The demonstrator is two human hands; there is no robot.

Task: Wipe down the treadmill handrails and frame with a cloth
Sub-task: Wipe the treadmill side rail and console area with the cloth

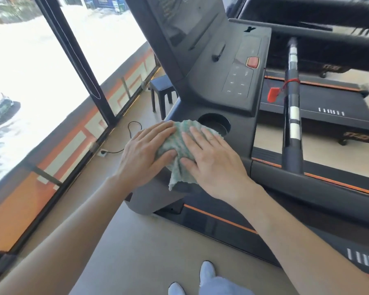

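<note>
A green and white cloth [180, 143] lies on the near left corner of the black treadmill console [213, 86], next to a round cup holder [214, 124]. My left hand [145, 154] presses flat on the cloth's left side, fingers together. My right hand [213, 160] presses flat on its right side, fingers spread. A corner of the cloth hangs over the console edge between my wrists. The dark handrail [319, 188] runs off to the right below the console. A black centre bar with silver bands [293, 103] stretches away from me.
A red stop button [252, 62] and a red safety clip [272, 95] sit on the console side. A second treadmill deck [328, 103] lies beyond. A black stool [161, 92], a cable and a floor socket [102, 152] are by the window on the left. My shoes show at the bottom.
</note>
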